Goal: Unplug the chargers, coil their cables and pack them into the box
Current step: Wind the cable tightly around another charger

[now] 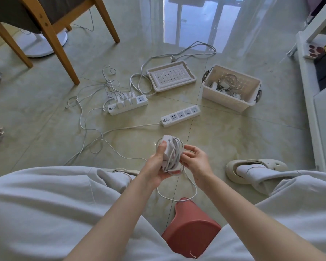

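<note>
Down on a glossy tiled floor (224,140), with a wooden chair (51,32) at far left. At far right, an open white box (226,100) on the tiles, holding packed chargers (224,84) and loose leads. Just left of it, the lid (171,76), lying flat. Nearest, between pale-trousered knees, a red stool (190,228). In the middle, two white power strips. To the left, the loaded strip (141,99), with several plugged chargers (124,98) in its sockets and leads tangled behind. To the right and nearer, the bare strip (181,115), well apart from the box. Above the floor at near centre, a white charger (167,147), gripped by the left hand (156,166) with thumb pressed on its face. Wound round the block in several turns, the cable (174,153), with a loose tail looping down towards the stool. Just beside, the right hand (196,159), fingers curled and pinching the wound turns.
</note>
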Tool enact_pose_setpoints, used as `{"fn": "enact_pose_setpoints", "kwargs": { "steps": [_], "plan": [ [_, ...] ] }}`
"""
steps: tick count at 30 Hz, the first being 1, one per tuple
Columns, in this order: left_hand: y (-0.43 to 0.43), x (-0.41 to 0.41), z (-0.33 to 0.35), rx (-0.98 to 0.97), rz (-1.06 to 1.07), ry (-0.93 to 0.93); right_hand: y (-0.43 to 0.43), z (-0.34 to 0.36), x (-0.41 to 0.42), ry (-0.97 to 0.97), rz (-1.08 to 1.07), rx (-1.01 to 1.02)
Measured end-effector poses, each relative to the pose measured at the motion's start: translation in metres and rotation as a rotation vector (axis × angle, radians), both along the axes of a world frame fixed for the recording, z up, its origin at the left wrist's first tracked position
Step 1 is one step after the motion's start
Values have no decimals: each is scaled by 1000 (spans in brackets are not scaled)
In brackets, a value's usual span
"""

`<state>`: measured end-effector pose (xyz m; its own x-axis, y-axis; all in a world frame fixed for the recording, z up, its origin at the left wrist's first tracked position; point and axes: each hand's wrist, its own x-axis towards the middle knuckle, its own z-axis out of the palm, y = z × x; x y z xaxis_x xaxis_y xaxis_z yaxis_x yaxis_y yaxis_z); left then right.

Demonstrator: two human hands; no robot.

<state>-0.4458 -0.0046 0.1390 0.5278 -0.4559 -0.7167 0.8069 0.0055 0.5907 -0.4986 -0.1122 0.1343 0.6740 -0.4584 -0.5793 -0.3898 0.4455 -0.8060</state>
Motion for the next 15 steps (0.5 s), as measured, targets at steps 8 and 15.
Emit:
{"fn": "enact_pose_setpoints", "kwargs": {
  "steps": [8, 15],
  "plan": [
    [-3, -3, -7, 98, -14, -22, 17, 0, -1, -5, -41, 23],
    [-6, 0, -7, 218, -82, -177, 19, 5, -2, -85, -15, -32]
  ]
}}
